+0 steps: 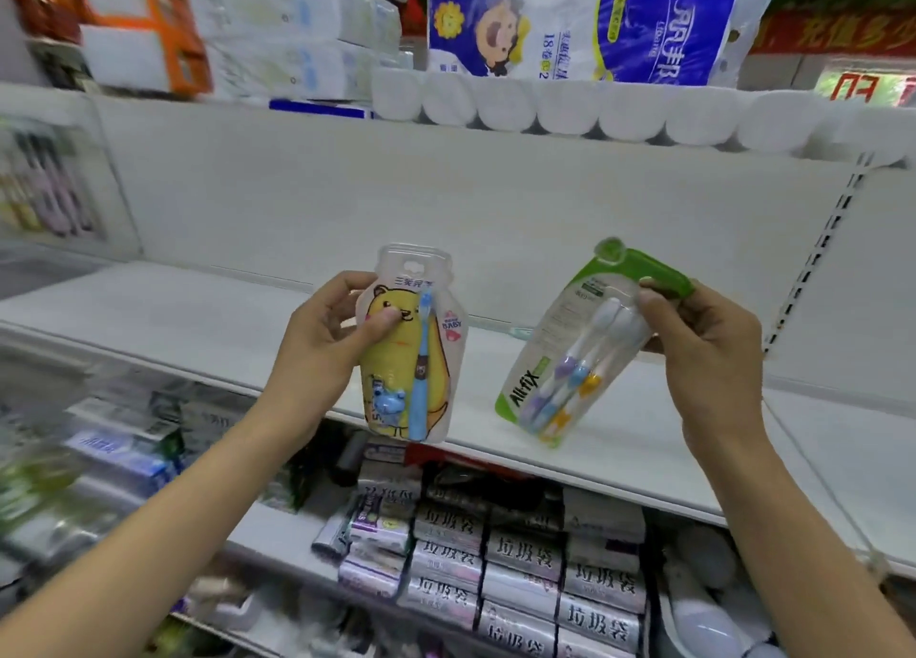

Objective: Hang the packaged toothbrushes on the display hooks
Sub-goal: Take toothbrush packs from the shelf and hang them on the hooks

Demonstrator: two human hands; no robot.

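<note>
Two closed grips: left hand round yellow single-brush pack, right hand round green three-brush pack.

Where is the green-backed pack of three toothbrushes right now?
In the head view, the green toothbrush pack is right of centre, tilted, held near its top by the right hand above the white shelf, beside the yellow pack.

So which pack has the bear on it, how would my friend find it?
Look in front of the bare white shelf, where two hands each hold a toothbrush pack. The bottle-shaped clear pack with the yellow cartoon bear is upright in the left hand. It holds one blue brush; the green-edged pack in the right hand is tilted and holds three.
</note>
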